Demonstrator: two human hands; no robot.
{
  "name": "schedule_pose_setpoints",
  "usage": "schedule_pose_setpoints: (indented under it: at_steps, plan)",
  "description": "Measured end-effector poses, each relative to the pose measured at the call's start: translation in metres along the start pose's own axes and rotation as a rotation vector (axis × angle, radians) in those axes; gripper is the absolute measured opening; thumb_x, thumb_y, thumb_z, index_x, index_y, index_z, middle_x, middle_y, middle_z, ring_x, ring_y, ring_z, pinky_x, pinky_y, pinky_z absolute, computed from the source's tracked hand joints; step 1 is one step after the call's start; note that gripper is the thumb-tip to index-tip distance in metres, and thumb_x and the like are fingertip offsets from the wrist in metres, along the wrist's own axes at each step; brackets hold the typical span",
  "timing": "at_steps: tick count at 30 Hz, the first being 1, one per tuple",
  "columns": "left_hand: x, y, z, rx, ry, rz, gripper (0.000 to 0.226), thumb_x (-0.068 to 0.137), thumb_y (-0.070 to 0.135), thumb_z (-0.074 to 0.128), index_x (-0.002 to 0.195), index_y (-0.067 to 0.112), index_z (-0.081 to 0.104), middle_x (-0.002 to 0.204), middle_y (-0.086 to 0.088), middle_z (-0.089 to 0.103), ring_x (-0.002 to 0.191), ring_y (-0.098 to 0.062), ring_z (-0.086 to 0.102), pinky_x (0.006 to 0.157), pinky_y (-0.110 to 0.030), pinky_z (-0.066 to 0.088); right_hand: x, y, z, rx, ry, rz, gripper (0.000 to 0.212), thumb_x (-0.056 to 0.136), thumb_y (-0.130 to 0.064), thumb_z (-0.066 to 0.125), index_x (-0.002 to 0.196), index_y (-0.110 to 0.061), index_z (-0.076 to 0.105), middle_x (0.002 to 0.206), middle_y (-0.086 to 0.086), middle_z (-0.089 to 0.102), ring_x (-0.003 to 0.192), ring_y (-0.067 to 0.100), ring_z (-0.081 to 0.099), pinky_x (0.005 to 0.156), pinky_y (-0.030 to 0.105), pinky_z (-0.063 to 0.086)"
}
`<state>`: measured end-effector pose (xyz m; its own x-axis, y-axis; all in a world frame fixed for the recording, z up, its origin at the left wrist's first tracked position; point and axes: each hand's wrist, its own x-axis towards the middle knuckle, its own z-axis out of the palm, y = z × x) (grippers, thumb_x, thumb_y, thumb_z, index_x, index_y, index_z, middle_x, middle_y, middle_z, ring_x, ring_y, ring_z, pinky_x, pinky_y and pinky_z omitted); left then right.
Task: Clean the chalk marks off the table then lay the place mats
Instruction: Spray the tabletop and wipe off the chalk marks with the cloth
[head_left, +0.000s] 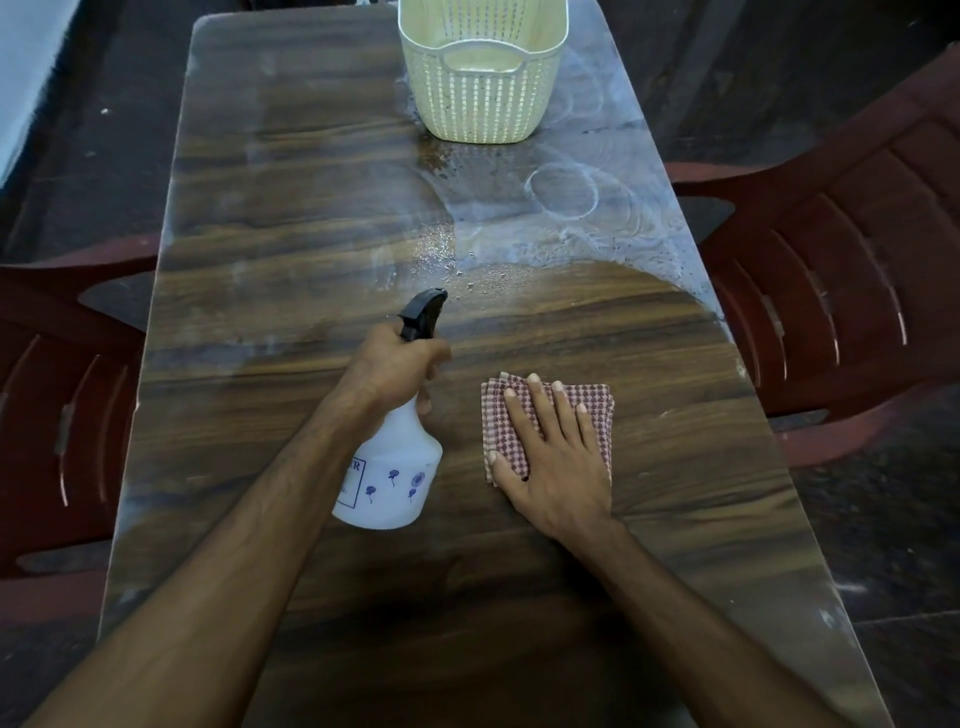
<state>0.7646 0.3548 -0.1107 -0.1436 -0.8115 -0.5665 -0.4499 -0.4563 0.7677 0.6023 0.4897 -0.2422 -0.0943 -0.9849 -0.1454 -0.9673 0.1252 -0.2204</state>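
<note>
A dark wood-grain table (291, 208) fills the view. White chalk marks (566, 192), circles and smears, cover its far right part, with spray droplets at their near edge. My left hand (392, 366) grips the neck of a white spray bottle (389, 473) with a black nozzle pointing toward the chalk. My right hand (553, 457) lies flat, fingers spread, on a folded red-and-white checked cloth (592, 402) on the table's near right. No place mats are visible.
A cream plastic basket (480, 88) stands at the far end of the table beside the chalk marks. Dark red plastic chairs flank the table: one on the left (62, 395), one on the right (841, 291).
</note>
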Motion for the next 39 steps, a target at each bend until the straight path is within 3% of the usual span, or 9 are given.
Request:
schedule_pose_setpoints:
  at_steps: [4, 10, 13, 17, 21, 23, 26, 33, 39]
  plan:
    - [-0.009, 0.014, 0.022, 0.083, -0.084, 0.048, 0.012, 0.087, 0.012, 0.066, 0.098, 0.005, 0.065, 0.082, -0.008, 0.064, 0.048, -0.014, 0.053, 0.048, -0.028, 0.047, 0.001, -0.001, -0.004, 0.026, -0.001, -0.017, 0.075, 0.092, -0.065, 0.026, 0.158, -0.032, 0.01, 0.166, 0.001, 0.001, 0.153, 0.023, 0.001, 0.122, 0.049, 0.008]
    - [-0.016, 0.056, 0.077, 0.141, -0.112, 0.15, 0.019, 0.087, 0.013, 0.066, 0.102, 0.003, 0.067, 0.091, -0.011, 0.064, 0.077, -0.017, 0.057, 0.067, -0.028, 0.044, 0.003, 0.002, -0.011, 0.062, -0.071, -0.054, 0.082, 0.087, -0.067, 0.018, 0.155, -0.027, -0.002, 0.165, 0.008, 0.005, 0.152, 0.028, 0.005, 0.121, 0.052, 0.011]
    - [-0.013, 0.076, 0.099, 0.118, -0.122, 0.142, 0.023, 0.085, 0.015, 0.067, 0.102, 0.001, 0.062, 0.086, -0.012, 0.06, 0.062, -0.018, 0.055, 0.06, -0.032, 0.046, 0.001, 0.003, -0.014, 0.122, -0.016, -0.047, 0.085, 0.082, -0.064, 0.027, 0.153, -0.018, 0.018, 0.158, 0.01, 0.031, 0.146, 0.029, 0.03, 0.118, 0.045, 0.019]
    - [-0.009, 0.086, 0.116, 0.124, -0.077, 0.119, 0.024, 0.082, 0.016, 0.069, 0.099, 0.0, 0.063, 0.085, -0.012, 0.063, 0.062, -0.02, 0.055, 0.062, -0.034, 0.048, -0.003, 0.019, -0.012, 0.218, 0.053, -0.082, 0.085, 0.081, -0.063, 0.036, 0.151, -0.016, 0.027, 0.154, 0.008, 0.038, 0.143, 0.027, 0.035, 0.116, 0.046, 0.027]
    - [-0.01, 0.078, 0.126, 0.094, -0.048, 0.075, 0.023, 0.084, 0.015, 0.068, 0.105, 0.004, 0.066, 0.109, -0.013, 0.068, 0.074, -0.016, 0.06, 0.06, -0.023, 0.046, -0.005, 0.051, -0.013, 0.101, -0.048, -0.133, 0.085, 0.085, -0.068, 0.024, 0.155, -0.028, -0.004, 0.166, 0.004, 0.005, 0.152, 0.025, 0.004, 0.121, 0.051, 0.014]
    - [-0.012, 0.073, 0.127, 0.062, -0.008, 0.061, 0.02, 0.086, 0.015, 0.068, 0.104, 0.007, 0.066, 0.11, -0.014, 0.068, 0.066, -0.016, 0.059, 0.06, -0.027, 0.047, -0.009, 0.072, -0.017, 0.098, -0.071, -0.098, 0.08, 0.089, -0.069, 0.024, 0.156, -0.033, -0.003, 0.166, -0.001, -0.008, 0.152, 0.022, -0.008, 0.122, 0.049, 0.004]
    - [-0.017, 0.065, 0.124, -0.003, 0.053, 0.016, 0.02, 0.086, 0.014, 0.067, 0.104, 0.005, 0.066, 0.104, -0.014, 0.069, 0.041, -0.016, 0.053, 0.051, -0.027, 0.047, -0.009, 0.113, -0.03, 0.063, -0.029, -0.008, 0.078, 0.09, -0.068, 0.018, 0.157, -0.034, 0.0, 0.165, -0.001, -0.009, 0.152, 0.022, -0.008, 0.122, 0.047, 0.0]
    - [-0.027, 0.048, 0.116, -0.077, 0.053, 0.065, 0.012, 0.089, 0.011, 0.066, 0.101, 0.011, 0.068, 0.098, -0.009, 0.066, 0.046, -0.016, 0.051, 0.042, -0.022, 0.044, 0.099, 0.192, -0.061, -0.006, 0.038, 0.19, 0.076, 0.095, -0.065, 0.022, 0.158, -0.024, 0.007, 0.166, 0.006, 0.0, 0.152, 0.027, -0.003, 0.123, 0.046, 0.001]
    - [-0.022, 0.037, 0.113, -0.151, 0.018, 0.114, 0.018, 0.078, 0.021, 0.072, 0.096, 0.02, 0.069, 0.106, -0.013, 0.069, 0.1, -0.056, 0.06, 0.054, -0.031, 0.045, 0.134, 0.165, -0.06, -0.034, 0.006, 0.076, 0.075, 0.097, -0.062, 0.017, 0.158, -0.022, -0.002, 0.165, 0.009, -0.009, 0.151, 0.029, -0.009, 0.122, 0.049, -0.003]
